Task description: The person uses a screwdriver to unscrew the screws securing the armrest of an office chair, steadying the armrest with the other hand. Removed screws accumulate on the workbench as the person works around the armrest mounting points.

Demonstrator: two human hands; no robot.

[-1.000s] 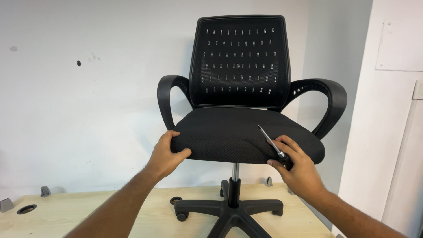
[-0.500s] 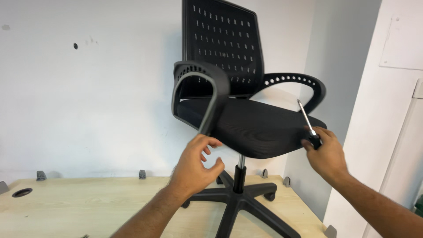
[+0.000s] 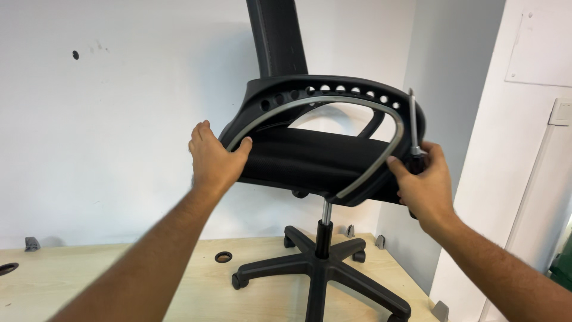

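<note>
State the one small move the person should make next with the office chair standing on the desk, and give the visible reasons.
Probably steady the chair side-on. The left hand grips the seat's rear end, the right hand its front edge while holding a screwdriver upright. The armrest faces the camera, and the wheeled base sits near the desk edge, so a firm hold seems wise.

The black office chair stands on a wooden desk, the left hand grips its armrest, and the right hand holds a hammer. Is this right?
Not quite: the head view shows the right hand holding a screwdriver, not a hammer. The rest holds: the office chair stands on the wooden desk, and the left hand grips its armrest.
</note>
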